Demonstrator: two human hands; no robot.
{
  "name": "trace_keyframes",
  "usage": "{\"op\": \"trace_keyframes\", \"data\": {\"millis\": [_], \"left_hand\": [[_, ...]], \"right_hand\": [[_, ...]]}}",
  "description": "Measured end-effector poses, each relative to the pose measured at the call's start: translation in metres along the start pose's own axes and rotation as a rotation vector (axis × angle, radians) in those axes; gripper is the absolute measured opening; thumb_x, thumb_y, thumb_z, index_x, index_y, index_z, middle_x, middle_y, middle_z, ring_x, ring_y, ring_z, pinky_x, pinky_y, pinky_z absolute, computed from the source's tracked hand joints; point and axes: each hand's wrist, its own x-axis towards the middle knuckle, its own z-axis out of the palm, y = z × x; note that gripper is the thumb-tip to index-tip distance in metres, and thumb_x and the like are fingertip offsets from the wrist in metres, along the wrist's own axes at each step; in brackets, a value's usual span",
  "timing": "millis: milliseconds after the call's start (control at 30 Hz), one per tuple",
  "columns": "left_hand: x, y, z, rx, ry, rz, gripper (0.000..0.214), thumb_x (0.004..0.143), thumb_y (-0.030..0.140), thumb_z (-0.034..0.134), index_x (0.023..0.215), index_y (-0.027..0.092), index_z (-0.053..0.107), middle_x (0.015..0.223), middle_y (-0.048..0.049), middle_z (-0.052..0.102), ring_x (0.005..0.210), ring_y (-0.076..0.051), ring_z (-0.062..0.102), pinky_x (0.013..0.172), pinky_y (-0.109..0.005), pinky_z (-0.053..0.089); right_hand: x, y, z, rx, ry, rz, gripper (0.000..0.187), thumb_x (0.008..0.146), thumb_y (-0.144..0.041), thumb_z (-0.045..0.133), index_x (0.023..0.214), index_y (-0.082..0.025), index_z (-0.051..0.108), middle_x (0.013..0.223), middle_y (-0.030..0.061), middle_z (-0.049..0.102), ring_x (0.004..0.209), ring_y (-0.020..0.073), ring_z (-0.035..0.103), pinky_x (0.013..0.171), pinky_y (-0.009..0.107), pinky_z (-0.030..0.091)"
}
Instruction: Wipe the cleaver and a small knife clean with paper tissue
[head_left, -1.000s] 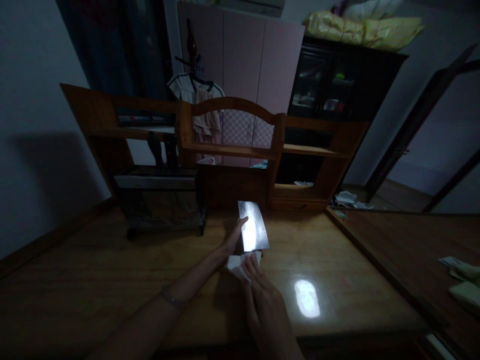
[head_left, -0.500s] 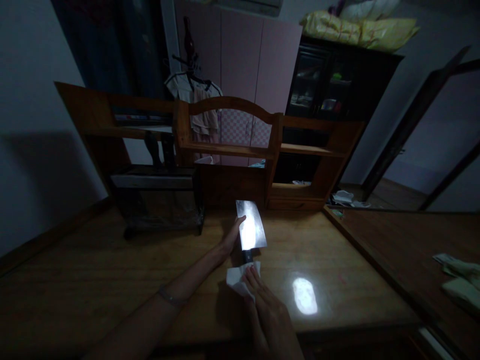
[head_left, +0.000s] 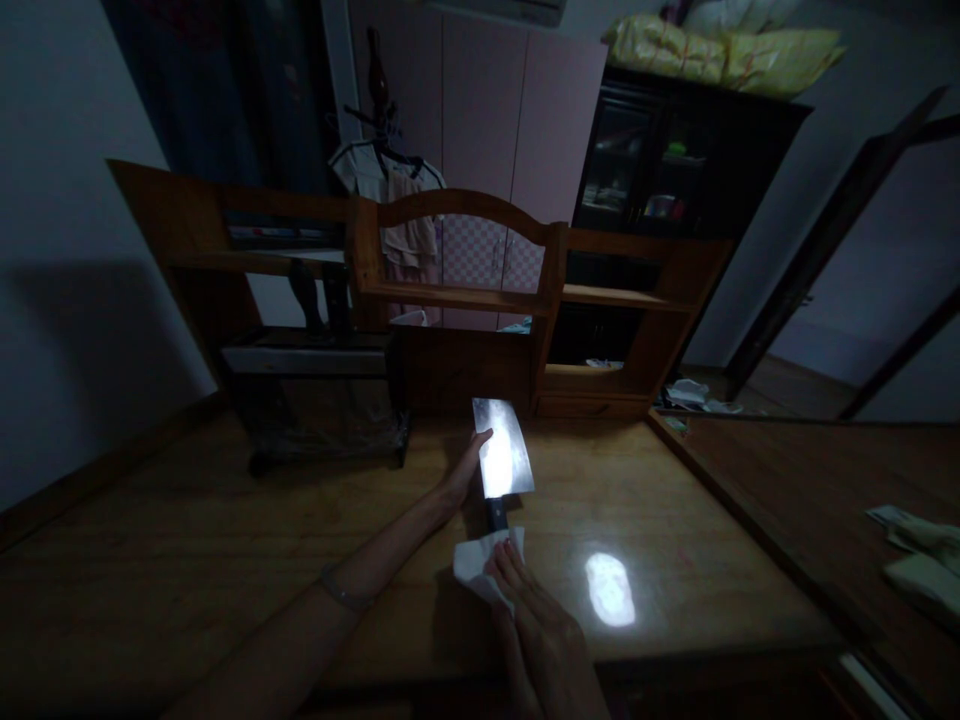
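A steel cleaver lies on the wooden table, its broad blade glaring in the light and its dark handle pointing toward me. My left hand grips the blade's left edge, thumb on top of the steel. My right hand is just below the handle, its fingers pressed together on a crumpled white tissue that touches the handle's end. What lies under the tissue is hidden.
A wooden shelf unit stands along the table's far edge. A dark rack sits at the back left. A bright light spot reflects to the right of my hands. Folded pale cloths lie on the adjoining surface at the right.
My right hand has slid the tissue toward me, off the blade's near end, and the dark handle now shows. My left hand and the cleaver stayed put.
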Motion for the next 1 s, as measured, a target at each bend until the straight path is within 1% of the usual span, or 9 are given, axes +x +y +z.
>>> {"op": "trace_keyframes", "data": {"millis": [100,167,267,333,467,667,867,1000], "left_hand": [[0.0,0.0,0.0,-0.012,-0.018,-0.019,0.048,0.08,0.044,0.062,0.117,0.014,0.056,0.09,-0.0063,0.069,0.08,-0.019,0.066,0.074,-0.027,0.049],[0.001,-0.001,0.0,-0.017,-0.008,-0.015,0.047,0.08,0.043,0.062,0.118,0.015,0.055,0.092,-0.0059,0.069,0.081,-0.019,0.066,0.075,-0.027,0.049],[0.004,-0.002,-0.001,-0.013,0.003,0.014,0.047,0.081,0.041,0.061,0.119,0.015,0.055,0.091,-0.0058,0.069,0.08,-0.018,0.066,0.074,-0.026,0.049],[0.007,-0.003,-0.002,0.0,0.002,0.021,0.046,0.082,0.041,0.06,0.118,0.014,0.055,0.09,-0.0062,0.068,0.078,-0.017,0.065,0.073,-0.026,0.05],[0.01,-0.004,-0.005,0.014,-0.014,0.03,0.047,0.082,0.042,0.059,0.118,0.013,0.055,0.089,-0.0067,0.068,0.074,-0.017,0.065,0.07,-0.026,0.05],[0.003,-0.001,-0.001,0.0,-0.012,0.014,0.046,0.082,0.043,0.06,0.117,0.013,0.056,0.087,-0.0063,0.069,0.075,-0.018,0.066,0.072,-0.026,0.05],[0.001,0.0,0.001,-0.003,-0.001,0.037,0.042,0.081,0.041,0.061,0.114,0.014,0.057,0.086,-0.005,0.068,0.074,-0.017,0.065,0.071,-0.026,0.05],[0.001,0.0,0.001,-0.031,-0.009,-0.019,0.045,0.08,0.043,0.062,0.115,0.015,0.056,0.087,-0.0062,0.068,0.076,-0.018,0.066,0.071,-0.027,0.05]], "right_hand": [[-0.006,0.003,0.001,-0.007,0.0,-0.022,0.056,0.089,-0.008,0.042,0.143,-0.018,0.032,0.142,0.0117,0.041,0.131,0.0243,0.036,0.101,0.041,0.045],[-0.01,0.006,0.001,-0.012,-0.023,-0.006,0.056,0.09,-0.008,0.042,0.144,-0.019,0.031,0.141,0.0108,0.042,0.13,0.0231,0.039,0.1,0.038,0.046],[-0.015,0.008,0.0,-0.032,-0.045,0.013,0.054,0.091,-0.009,0.043,0.143,-0.02,0.032,0.14,0.0102,0.044,0.129,0.0223,0.04,0.101,0.037,0.046],[-0.015,0.007,-0.001,-0.036,-0.046,-0.001,0.053,0.091,-0.01,0.044,0.142,-0.02,0.034,0.139,0.0108,0.046,0.128,0.0226,0.041,0.1,0.037,0.046],[-0.014,0.006,0.0,-0.041,0.0,-0.024,0.053,0.091,-0.012,0.045,0.142,-0.019,0.034,0.137,0.0113,0.047,0.127,0.0232,0.043,0.097,0.036,0.049],[-0.02,0.009,0.001,-0.066,0.028,-0.054,0.054,0.092,-0.012,0.044,0.144,-0.019,0.031,0.135,0.0106,0.05,0.125,0.0233,0.045,0.096,0.035,0.05],[-0.017,0.003,-0.008,-0.09,0.033,-0.065,0.053,0.088,-0.011,0.05,0.14,-0.016,0.039,0.13,0.0125,0.055,0.119,0.0239,0.051,0.093,0.032,0.052],[-0.015,0.001,-0.01,-0.096,0.062,-0.06,0.054,0.088,-0.012,0.05,0.14,-0.018,0.039,0.128,0.0113,0.056,0.116,0.0232,0.054,0.09,0.03,0.053]]}}
